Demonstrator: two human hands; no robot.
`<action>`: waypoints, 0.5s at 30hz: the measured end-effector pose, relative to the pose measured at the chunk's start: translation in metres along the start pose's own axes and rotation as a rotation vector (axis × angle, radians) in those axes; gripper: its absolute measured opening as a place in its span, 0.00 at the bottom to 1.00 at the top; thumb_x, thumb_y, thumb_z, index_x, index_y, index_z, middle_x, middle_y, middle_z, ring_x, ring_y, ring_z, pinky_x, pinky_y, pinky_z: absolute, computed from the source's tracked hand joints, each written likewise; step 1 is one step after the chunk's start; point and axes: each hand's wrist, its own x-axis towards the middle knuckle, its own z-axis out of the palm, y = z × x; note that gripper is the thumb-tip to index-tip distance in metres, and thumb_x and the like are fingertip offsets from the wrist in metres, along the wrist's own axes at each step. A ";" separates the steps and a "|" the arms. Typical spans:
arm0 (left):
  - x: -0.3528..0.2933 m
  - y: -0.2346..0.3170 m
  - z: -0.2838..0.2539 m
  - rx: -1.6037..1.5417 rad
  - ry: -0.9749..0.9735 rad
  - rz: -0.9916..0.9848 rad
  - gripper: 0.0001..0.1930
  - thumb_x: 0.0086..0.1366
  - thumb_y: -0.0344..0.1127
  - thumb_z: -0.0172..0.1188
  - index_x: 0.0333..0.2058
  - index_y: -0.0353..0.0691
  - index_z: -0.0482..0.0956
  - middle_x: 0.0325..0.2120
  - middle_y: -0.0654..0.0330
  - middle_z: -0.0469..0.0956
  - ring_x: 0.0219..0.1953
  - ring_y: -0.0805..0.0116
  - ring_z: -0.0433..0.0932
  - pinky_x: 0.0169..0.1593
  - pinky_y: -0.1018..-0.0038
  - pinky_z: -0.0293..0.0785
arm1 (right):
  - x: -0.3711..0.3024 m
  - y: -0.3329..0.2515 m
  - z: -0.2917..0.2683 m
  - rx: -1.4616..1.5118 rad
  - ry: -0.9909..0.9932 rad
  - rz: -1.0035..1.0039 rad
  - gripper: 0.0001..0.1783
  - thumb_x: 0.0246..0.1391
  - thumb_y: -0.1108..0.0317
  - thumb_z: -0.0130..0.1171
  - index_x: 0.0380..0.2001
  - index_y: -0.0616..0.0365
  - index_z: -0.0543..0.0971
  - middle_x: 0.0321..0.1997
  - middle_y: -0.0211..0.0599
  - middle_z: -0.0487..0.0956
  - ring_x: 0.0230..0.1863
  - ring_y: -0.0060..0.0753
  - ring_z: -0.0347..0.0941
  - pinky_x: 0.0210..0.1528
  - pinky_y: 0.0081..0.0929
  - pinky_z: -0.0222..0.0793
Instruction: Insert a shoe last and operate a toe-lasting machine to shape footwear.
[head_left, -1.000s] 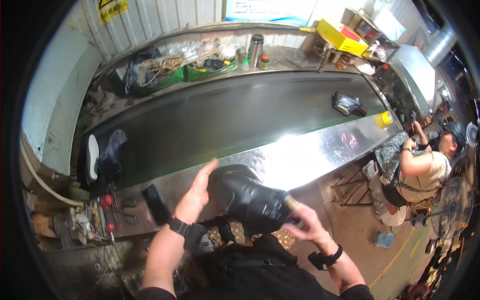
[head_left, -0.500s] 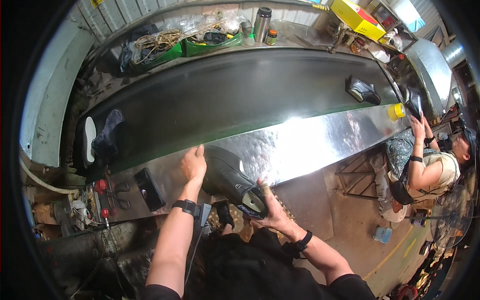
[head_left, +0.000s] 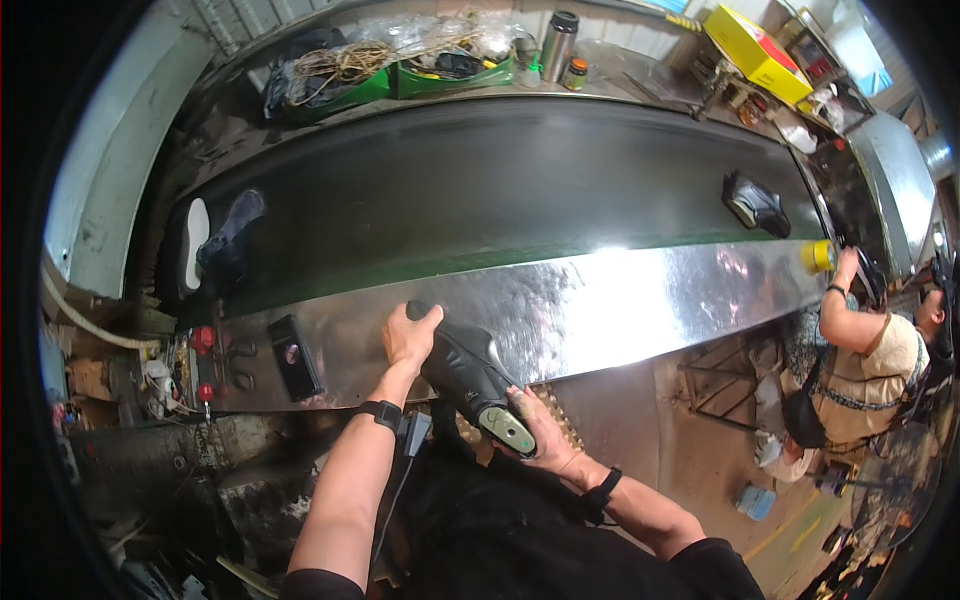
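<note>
A black shoe on a last (head_left: 462, 365) slants between my two hands, above the near edge of the metal ledge. Closed around its far left end is my left hand (head_left: 408, 338), thumb on top. Its near right end is gripped by my right hand (head_left: 543, 432), the fingers partly behind it. A pale green plate with a dark hole, the last's end (head_left: 508, 432), faces up beside my right hand. To the left of my left hand lies a dark phone-like slab (head_left: 295, 357) on the ledge.
A dark conveyor belt (head_left: 480, 185) runs behind the metal ledge (head_left: 570, 310). On it are a dark shoe with a pale sole (head_left: 196, 245) at left and a black shoe (head_left: 756, 207) at right. Yellow tape (head_left: 822, 256) stands near a co-worker (head_left: 865, 365) handling a dark shoe.
The shoe has turned, its plated end now facing up more. My left hand has closed over its far end. At right, the co-worker has lowered a shoe.
</note>
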 end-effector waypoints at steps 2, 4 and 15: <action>0.008 -0.007 -0.003 -0.073 0.003 -0.046 0.22 0.52 0.46 0.71 0.37 0.33 0.83 0.35 0.48 0.85 0.41 0.51 0.84 0.48 0.60 0.77 | 0.003 -0.005 0.001 -0.034 0.001 -0.037 0.53 0.44 0.66 0.79 0.70 0.67 0.59 0.68 0.57 0.69 0.69 0.60 0.66 0.72 0.59 0.57; 0.006 -0.012 -0.012 -0.301 -0.097 -0.163 0.18 0.51 0.42 0.69 0.34 0.32 0.83 0.31 0.52 0.85 0.35 0.60 0.83 0.42 0.64 0.77 | 0.007 -0.019 -0.005 -0.072 0.007 -0.049 0.54 0.43 0.64 0.80 0.69 0.67 0.61 0.69 0.56 0.69 0.69 0.60 0.66 0.73 0.58 0.56; -0.122 -0.018 -0.170 -0.411 0.238 0.097 0.23 0.55 0.41 0.71 0.43 0.28 0.81 0.36 0.56 0.85 0.38 0.69 0.81 0.45 0.69 0.77 | 0.118 -0.113 0.013 0.597 -0.541 0.773 0.51 0.67 0.54 0.61 0.78 0.58 0.40 0.78 0.49 0.55 0.76 0.39 0.53 0.75 0.34 0.49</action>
